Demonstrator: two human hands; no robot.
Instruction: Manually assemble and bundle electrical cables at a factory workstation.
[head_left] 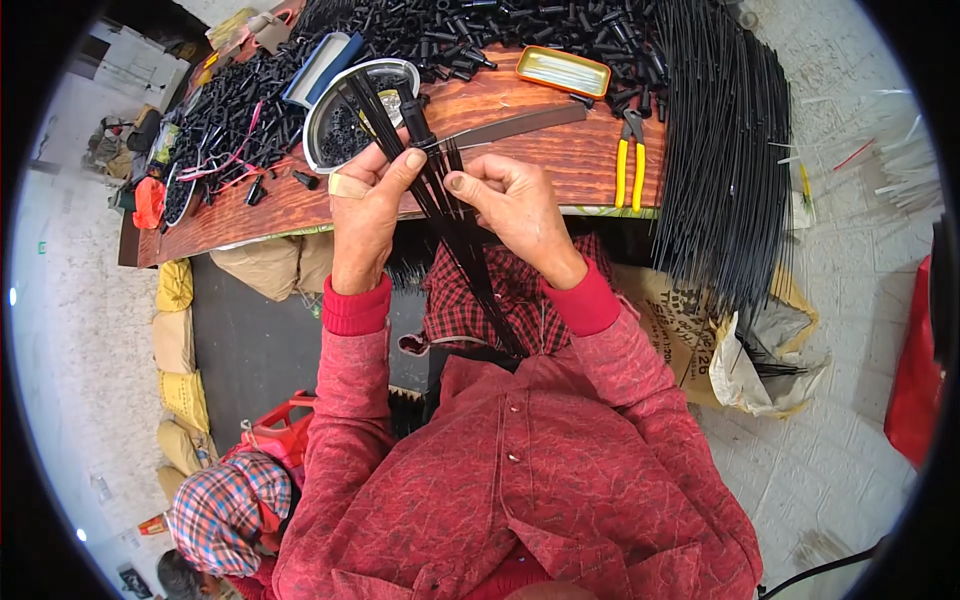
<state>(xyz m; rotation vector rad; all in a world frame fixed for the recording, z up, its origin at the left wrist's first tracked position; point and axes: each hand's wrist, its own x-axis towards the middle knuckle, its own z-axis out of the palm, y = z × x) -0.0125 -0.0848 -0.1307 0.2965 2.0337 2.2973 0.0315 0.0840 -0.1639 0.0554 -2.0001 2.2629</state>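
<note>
My left hand (pixel 372 205), with a tan plaster on its thumb side, is closed around a black tubular plastic fitting (pixel 416 122) and a bunch of thin black rods (pixel 462 252). The rods run from above the fitting down toward my lap. Just right of the fitting, my right hand (pixel 518 200) pinches at the rods between thumb and forefinger. The exact contact at its fingertips is partly hidden. Behind my left hand stands a metal bowl (pixel 309 140) of small black parts.
Black plastic fittings (pixel 470 30) are heaped across the wooden table (pixel 600 140). A long metal strip (pixel 530 125), yellow-handled pliers (pixel 630 165) and an orange-rimmed tin (pixel 521 66) lie nearby. Long black rods (pixel 720 160) hang over the right edge. Another person (pixel 230 505) is at lower left.
</note>
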